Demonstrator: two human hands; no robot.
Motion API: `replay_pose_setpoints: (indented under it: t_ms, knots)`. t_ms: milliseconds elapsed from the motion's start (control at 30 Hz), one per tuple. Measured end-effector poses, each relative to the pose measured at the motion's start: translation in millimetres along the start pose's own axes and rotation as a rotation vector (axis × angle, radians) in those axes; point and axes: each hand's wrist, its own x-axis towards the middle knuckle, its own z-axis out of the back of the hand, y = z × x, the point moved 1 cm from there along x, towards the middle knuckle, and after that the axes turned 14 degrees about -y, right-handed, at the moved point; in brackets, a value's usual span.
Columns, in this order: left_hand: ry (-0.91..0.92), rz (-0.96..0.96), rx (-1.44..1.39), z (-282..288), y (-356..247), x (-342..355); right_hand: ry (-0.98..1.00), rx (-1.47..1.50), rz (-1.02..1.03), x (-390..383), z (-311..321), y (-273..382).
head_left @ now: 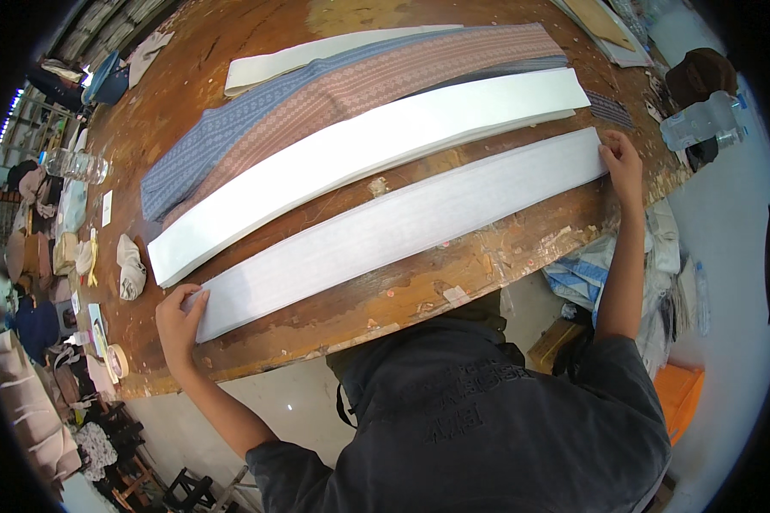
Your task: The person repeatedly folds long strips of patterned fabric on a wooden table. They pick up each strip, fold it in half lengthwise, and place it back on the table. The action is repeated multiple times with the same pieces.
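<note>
A long pale white strip (393, 231) lies along the near edge of the wooden table. My left hand (181, 321) grips its left end, thumb on top. At the other end, my right hand (621, 161) pinches the strip near its corner. Just beyond it lies a stack of brighter white strips (359, 162). Behind that are long patterned fabric pieces, one blue (188, 158) and one pinkish brown (479, 60), over another pale strip (265, 73).
The wooden table (145, 359) carries a plastic bottle (77, 166), a crumpled cloth (131, 267) and a tape roll (116, 361) at left. Clothing piles lie farther left. At right are bottles (701, 124), a brown bundle (700, 79) and plastic sacks (573, 282) below the edge.
</note>
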Motion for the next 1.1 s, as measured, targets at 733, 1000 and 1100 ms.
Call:
replay_pose_setpoints:
  t_ms: [733, 1000, 1100]
  knots:
    - [-0.091, 0.371, -0.434, 7, 56, -36, 0.001, -0.011, -0.060, 5, -12, -25]
    - [-0.185, 0.384, -0.419, 1, 54, -35, 0.003, -0.026, 0.003, 4, -10, -22]
    - [-0.181, 0.380, -0.426, 0, 55, -34, 0.003, -0.011, 0.021, 5, -10, -23]
